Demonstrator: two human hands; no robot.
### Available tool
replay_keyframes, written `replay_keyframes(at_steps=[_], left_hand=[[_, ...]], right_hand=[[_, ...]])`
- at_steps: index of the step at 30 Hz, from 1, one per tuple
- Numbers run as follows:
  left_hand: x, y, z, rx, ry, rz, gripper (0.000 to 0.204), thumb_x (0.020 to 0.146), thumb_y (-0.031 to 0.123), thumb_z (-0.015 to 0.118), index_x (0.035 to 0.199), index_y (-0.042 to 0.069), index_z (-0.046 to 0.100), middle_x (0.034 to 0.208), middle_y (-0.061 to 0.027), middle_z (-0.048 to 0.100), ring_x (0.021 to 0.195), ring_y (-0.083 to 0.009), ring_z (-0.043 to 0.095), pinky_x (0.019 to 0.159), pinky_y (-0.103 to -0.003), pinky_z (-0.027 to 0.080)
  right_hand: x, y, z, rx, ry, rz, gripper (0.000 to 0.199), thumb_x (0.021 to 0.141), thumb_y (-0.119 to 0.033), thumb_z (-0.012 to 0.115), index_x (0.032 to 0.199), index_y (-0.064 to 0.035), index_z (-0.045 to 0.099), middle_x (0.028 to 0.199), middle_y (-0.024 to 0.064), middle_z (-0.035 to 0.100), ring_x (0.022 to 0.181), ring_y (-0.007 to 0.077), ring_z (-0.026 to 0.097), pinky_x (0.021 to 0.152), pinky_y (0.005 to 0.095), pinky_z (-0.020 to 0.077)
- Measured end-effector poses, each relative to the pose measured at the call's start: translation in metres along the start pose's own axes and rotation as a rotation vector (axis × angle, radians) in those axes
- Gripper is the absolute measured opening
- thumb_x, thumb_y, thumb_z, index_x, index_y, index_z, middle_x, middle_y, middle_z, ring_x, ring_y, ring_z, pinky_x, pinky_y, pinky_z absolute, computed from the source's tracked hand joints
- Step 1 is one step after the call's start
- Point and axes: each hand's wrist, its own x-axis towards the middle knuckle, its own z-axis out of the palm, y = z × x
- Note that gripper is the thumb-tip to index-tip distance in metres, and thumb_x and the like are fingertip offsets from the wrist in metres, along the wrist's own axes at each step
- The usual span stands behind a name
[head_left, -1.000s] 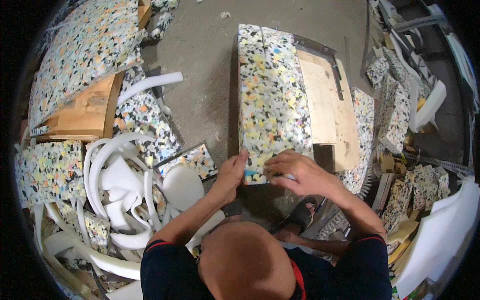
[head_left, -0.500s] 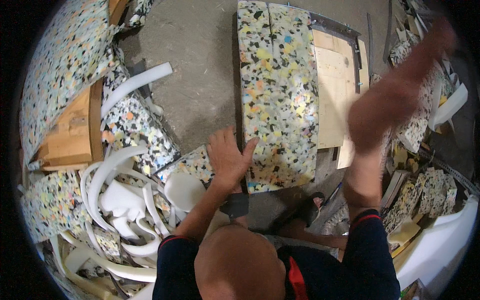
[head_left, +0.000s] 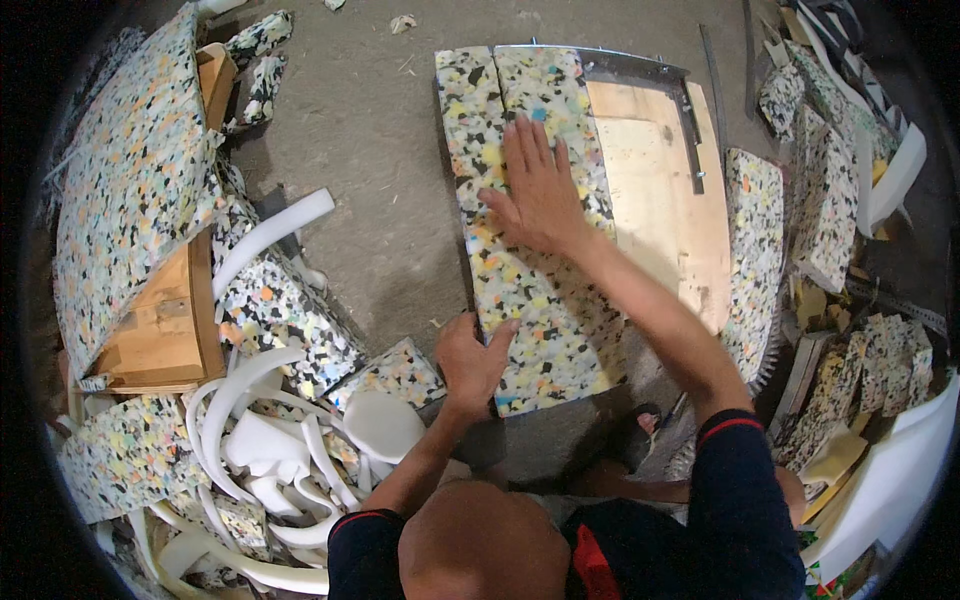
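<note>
A long block of speckled multicolour foam [head_left: 556,340] lies on a light wooden panel [head_left: 650,200], with a lengthwise seam near its far end. My right hand [head_left: 545,195] rests flat on top of the foam, fingers spread and pointing away from me. At the block's near left edge, my left hand [head_left: 470,360] has its thumb on the top face and its other fingers curled against the side. Along the panel's far right corner runs a dark metal bracket [head_left: 688,120] with small bolts.
Curved white foam strips [head_left: 240,400] and a round white foam piece [head_left: 384,425] heap up at left. Behind them stands a wooden frame [head_left: 165,310] covered with speckled foam [head_left: 130,190]. More foam offcuts [head_left: 825,200] and a white sheet [head_left: 890,480] lie at right on the concrete floor [head_left: 370,120].
My right hand has swung from the raised right side down onto the foam. The left hand's fingers have curled in at the block's edge. The whole view has shifted slightly.
</note>
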Motion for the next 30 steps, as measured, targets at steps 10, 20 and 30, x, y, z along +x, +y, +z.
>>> replay_keyframes(at_steps=[10,20,30], left_hand=[[0.004,-0.028,0.021,0.059,0.152,0.256,0.058,0.08,0.048,0.083,0.099,-0.003,0.062,0.094,-0.0201,0.062,0.094,-0.0417,0.058,0.084,-0.053,0.043],[0.0,-0.022,0.018,0.152,0.15,0.276,0.067,0.072,0.052,0.088,0.101,-0.003,0.062,0.094,-0.0176,0.06,0.093,-0.0362,0.056,0.081,-0.051,0.043],[0.03,0.008,-0.014,0.026,-0.006,-0.039,0.102,0.08,0.048,0.084,0.149,-0.009,0.036,0.141,-0.0272,0.044,0.133,-0.0423,0.043,0.113,-0.053,0.033]], right_hand=[[0.087,-0.041,-0.075,-0.103,0.347,-0.168,0.1,0.087,-0.081,0.049,0.154,-0.0064,0.039,0.16,0.025,0.033,0.148,0.043,0.031,0.112,0.0648,0.0284],[0.068,-0.01,0.02,-0.184,0.069,-0.078,0.085,0.1,-0.069,0.039,0.162,-0.0117,0.025,0.167,0.0261,0.016,0.156,0.0436,0.012,0.119,0.0683,0.0163],[0.08,0.004,0.034,-0.017,0.25,-0.002,0.097,0.093,-0.066,0.057,0.159,-0.0009,0.028,0.163,0.0344,0.018,0.152,0.0504,0.017,0.119,0.0668,0.0154]])
